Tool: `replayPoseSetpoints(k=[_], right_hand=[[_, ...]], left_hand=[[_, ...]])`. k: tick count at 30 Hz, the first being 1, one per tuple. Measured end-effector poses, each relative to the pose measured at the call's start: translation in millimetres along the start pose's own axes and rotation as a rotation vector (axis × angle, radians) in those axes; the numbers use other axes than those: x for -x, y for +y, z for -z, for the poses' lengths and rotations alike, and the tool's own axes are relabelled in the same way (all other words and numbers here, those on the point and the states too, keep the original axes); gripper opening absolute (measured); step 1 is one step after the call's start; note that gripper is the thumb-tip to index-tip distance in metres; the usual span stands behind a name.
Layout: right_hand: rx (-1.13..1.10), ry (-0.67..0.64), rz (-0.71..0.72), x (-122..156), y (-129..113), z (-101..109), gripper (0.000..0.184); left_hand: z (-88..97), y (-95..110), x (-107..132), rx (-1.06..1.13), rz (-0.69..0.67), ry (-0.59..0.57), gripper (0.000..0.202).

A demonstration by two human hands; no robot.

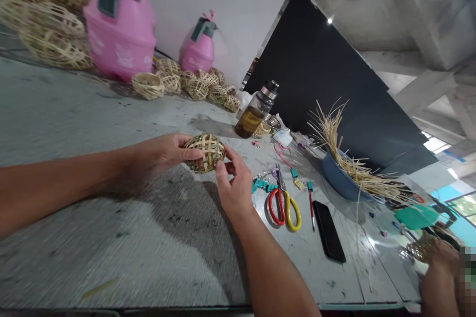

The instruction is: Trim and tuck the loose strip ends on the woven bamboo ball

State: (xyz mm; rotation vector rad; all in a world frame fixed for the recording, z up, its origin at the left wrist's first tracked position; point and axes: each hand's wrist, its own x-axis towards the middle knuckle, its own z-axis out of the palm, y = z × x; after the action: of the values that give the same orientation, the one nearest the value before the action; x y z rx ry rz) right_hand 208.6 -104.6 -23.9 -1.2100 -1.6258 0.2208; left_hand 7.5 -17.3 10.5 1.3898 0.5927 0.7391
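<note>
A small woven bamboo ball [208, 147] with an open lattice is held above the grey table [156, 262]. My left hand [174, 151] grips its left side, thumb across the front and fingers behind. On the right side, the thumb and fingers of my right hand [235, 181] close on the ball's edge. Right of my right hand lie scissors [283, 203] with one red and one yellow handle. Teal binder clips [265, 184] are beside them, and a black phone [329, 231] rests farther right.
Pink spray bottles [121, 34] and several woven balls [197, 86] line the back. A bottle of brown liquid [256, 111] stands ahead. A blue basin [336, 176] holds bamboo strips [357, 171]. At far right, another person's hand [444, 257] is by a woven piece [422, 248].
</note>
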Motion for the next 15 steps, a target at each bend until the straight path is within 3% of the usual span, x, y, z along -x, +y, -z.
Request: replayPoseSetpoints(k=[9,15], right_hand=[[-0.044,0.043,-0.054,0.5,-4.8,-1.2,0.047],[-0.336,-0.043,-0.151,2.0,-9.5,-8.6,0.077]], left_hand=[[-1.0,-3.2,2.1,0.013,0.016,-0.036,0.029],[-2.4,-2.5,9.5,-0.011,-0.014,-0.003,0.036]])
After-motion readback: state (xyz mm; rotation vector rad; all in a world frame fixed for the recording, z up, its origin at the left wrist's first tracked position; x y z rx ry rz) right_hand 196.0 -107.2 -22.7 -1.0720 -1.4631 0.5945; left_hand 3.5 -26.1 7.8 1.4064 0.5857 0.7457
